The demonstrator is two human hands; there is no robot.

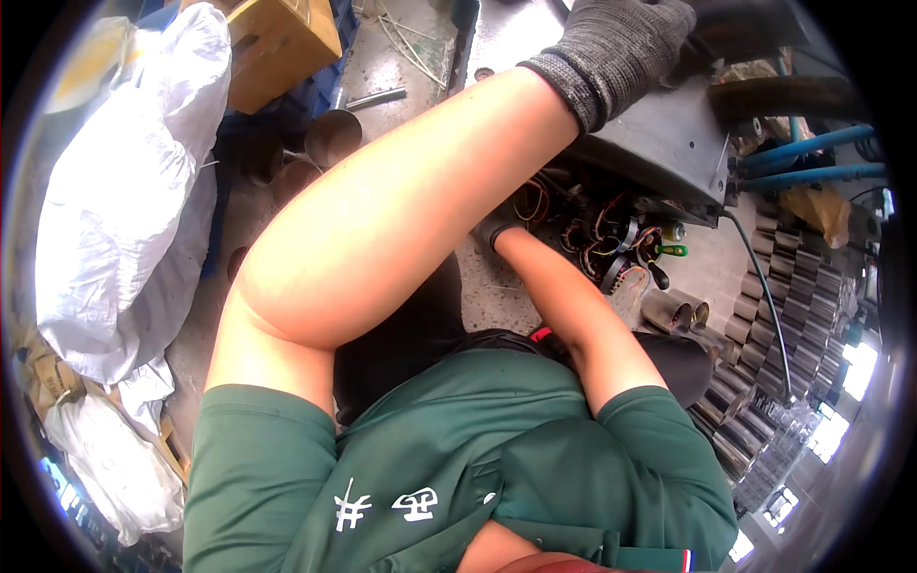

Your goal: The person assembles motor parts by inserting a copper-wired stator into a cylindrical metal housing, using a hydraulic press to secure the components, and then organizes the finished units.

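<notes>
My left arm crosses the view from lower left to upper right. My left hand (pixel 621 59), in a grey knitted glove, is up at a grey metal machine (pixel 659 153). Its fingers curl round a dark part that I cannot make out near the top edge. Lower down, my right hand (pixel 492 227) reaches in under the left forearm; a dark glove cuff shows, but the fingers are hidden. Close to it on the floor lie several round dark parts with coloured wires (pixel 611 244). Beside these is a green-handled tool (pixel 673 250).
Stacked metal cylinders (pixel 764 315) stand at the right, below blue pipes (pixel 812 158). A black cable (pixel 764 296) hangs before them. At the left are a white sack (pixel 124 210), a wooden box (pixel 282 53) and a blue crate (pixel 344 29). Metal cups (pixel 332 137) sit near my left forearm.
</notes>
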